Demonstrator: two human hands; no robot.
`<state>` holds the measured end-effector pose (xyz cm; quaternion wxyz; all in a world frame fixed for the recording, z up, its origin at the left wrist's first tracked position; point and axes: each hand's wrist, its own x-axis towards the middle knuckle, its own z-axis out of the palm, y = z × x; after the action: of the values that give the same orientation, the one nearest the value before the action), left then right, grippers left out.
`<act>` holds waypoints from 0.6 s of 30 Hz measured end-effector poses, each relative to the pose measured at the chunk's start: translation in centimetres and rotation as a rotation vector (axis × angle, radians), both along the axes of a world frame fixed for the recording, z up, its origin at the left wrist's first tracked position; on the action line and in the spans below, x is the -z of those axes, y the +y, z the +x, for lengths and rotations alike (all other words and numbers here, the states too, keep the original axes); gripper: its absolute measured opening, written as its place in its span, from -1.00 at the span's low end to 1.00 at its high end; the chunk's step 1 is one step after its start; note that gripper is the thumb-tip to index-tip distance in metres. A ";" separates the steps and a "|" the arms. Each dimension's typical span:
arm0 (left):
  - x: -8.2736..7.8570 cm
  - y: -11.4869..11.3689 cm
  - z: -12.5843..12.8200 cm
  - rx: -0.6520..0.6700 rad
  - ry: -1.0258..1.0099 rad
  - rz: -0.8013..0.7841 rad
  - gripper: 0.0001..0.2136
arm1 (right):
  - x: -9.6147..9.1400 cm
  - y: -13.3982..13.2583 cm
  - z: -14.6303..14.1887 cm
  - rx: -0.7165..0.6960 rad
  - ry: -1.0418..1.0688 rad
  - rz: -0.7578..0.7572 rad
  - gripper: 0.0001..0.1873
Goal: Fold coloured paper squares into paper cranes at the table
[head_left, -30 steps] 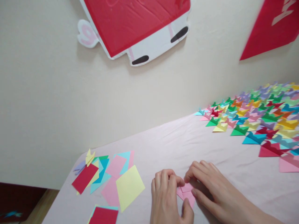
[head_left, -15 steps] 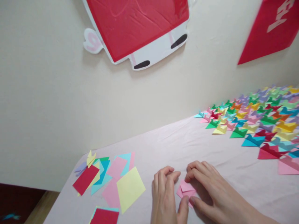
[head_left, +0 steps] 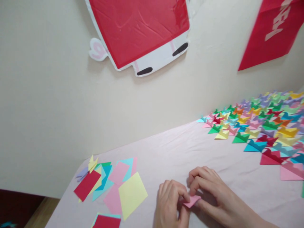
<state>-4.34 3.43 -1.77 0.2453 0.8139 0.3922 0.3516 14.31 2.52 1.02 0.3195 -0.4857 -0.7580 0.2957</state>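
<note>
A small folded pink paper (head_left: pixel 193 200) lies on the pale pink tablecloth (head_left: pixel 180 152) near the front edge. My left hand (head_left: pixel 169 202) pinches its left side with curled fingers and thumb. On the paper's right side, my right hand (head_left: pixel 211 193) presses down with its fingertips bent. Most of the paper is hidden under the two hands.
Loose coloured paper squares (head_left: pixel 111 183) lie scattered to the left, with a yellow sheet (head_left: pixel 131 194) closest to my hands. Several folded paper figures (head_left: pixel 258 129) cover the table's right side along the wall. Red posters (head_left: pixel 142 31) hang on the wall.
The pink paper has been folded smaller and both hands have closed in on it. The camera has tilted slightly, shifting the scene down.
</note>
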 end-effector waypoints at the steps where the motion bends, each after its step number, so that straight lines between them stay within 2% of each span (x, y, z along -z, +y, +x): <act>1: -0.1 0.1 0.0 0.016 -0.037 -0.010 -0.80 | 0.0 0.0 0.1 -0.023 0.037 0.030 -0.86; 5: -0.5 0.1 0.0 -0.042 -0.050 -0.062 -0.81 | 0.0 0.2 0.6 -0.094 0.055 0.242 -0.85; 8: -0.4 0.0 0.1 -0.097 0.045 0.026 -0.78 | 0.0 0.4 0.8 -0.052 -0.168 0.460 -0.83; 10: -0.1 -0.2 0.1 -0.066 0.128 0.143 -0.77 | 0.0 0.6 0.9 -0.025 -0.327 0.529 -0.79; 12: 0.2 -0.4 0.1 -0.038 0.215 0.246 -0.77 | 0.0 0.8 1.0 -0.055 -0.381 0.496 -0.80; 15: 0.5 -0.8 0.2 -0.060 0.322 0.359 -0.76 | -0.1 1.2 1.8 -0.149 -0.301 0.318 -0.84; 18: 0.5 -1.2 0.3 -0.090 0.383 0.439 -0.75 | -0.3 1.8 3.2 -0.221 -0.233 0.184 -0.80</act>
<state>-4.07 2.25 -2.31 -0.0311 0.8808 0.3815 0.2786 17.54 4.27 1.37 0.2381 -0.3991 -0.8625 0.2002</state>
